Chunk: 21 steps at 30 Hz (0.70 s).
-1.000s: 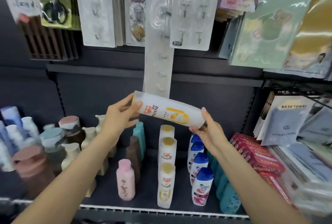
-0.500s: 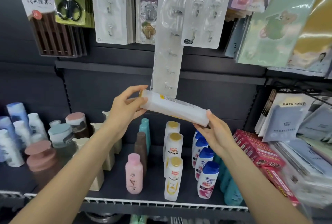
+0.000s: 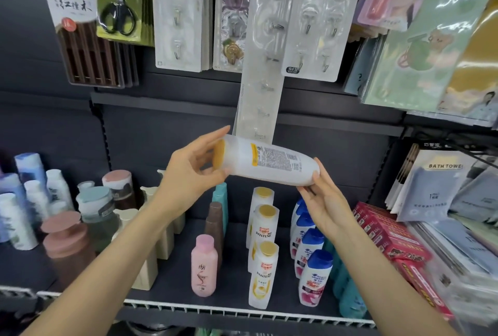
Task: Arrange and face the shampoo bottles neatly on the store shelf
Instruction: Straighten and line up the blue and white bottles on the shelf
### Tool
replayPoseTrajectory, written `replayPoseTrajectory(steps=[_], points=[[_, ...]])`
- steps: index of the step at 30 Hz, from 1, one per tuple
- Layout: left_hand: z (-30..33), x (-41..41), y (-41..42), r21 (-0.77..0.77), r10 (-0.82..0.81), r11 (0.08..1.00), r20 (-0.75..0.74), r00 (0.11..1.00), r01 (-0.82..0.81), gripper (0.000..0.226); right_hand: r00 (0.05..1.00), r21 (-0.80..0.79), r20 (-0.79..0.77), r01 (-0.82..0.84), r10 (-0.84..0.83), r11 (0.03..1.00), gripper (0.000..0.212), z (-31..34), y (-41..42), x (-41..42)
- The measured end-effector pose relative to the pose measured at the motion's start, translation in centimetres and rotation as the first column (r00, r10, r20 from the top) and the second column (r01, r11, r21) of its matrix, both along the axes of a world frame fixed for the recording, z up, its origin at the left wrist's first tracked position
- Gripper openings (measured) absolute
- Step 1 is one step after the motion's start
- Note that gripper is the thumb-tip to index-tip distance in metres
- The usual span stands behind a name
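A white Pantene shampoo bottle [image 3: 269, 162] with a yellow cap lies sideways in the air above the shelf, its back label with small print turned toward me. My left hand [image 3: 191, 171] holds the cap end between thumb and fingers. My right hand [image 3: 323, 201] holds the bottle's bottom end with its fingertips. Below, three upright Pantene bottles [image 3: 262, 252] form a row running front to back on the dark shelf [image 3: 175, 276]. Beside them on the right stands a row of white bottles with blue caps [image 3: 312, 268]. A pink bottle [image 3: 204, 265] stands to the left, brown and teal bottles behind it.
Teal bottles [image 3: 350, 295] line the far right of the shelf beside red boxes [image 3: 396, 244]. Pump bottles and capped jars [image 3: 89, 217] crowd the left side. Packaged hooks [image 3: 258, 66] and scissors hang above. Bath towel packs [image 3: 442, 190] stand at the right.
Both hands have turned the bottle about its long axis: the front Pantene label faced me before, now the back label does. The cap end tilted toward me.
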<state>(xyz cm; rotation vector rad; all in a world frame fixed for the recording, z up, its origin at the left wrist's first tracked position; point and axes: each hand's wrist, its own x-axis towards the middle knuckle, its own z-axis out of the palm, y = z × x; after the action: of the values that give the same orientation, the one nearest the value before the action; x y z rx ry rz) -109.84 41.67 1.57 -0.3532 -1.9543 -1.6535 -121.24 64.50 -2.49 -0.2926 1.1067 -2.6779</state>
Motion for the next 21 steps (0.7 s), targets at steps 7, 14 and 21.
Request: replayPoseTrajectory(steps=[7, 14, 21], points=[[0.5, 0.2, -0.4, -0.009, 0.008, 1.000, -0.019, 1.000, -0.009, 0.067, 1.000, -0.004, -0.005, 0.001, -0.001, 1.000, 0.043, 0.1, -0.3, -0.1], [0.3, -0.5, -1.4, 0.056, 0.078, 0.995, 0.068, 0.995, -0.082, 0.050, 0.995, 0.132, 0.072, 0.062, -0.072, 0.989, 0.029, -0.1, -0.4, 0.2], [0.1, -1.1, -1.5, 0.062, 0.063, 0.995, 0.169, 0.984, -0.075, 0.042, 1.000, 0.229, 0.007, 0.021, -0.023, 0.973, 0.033, -0.4, -0.3, 0.7]])
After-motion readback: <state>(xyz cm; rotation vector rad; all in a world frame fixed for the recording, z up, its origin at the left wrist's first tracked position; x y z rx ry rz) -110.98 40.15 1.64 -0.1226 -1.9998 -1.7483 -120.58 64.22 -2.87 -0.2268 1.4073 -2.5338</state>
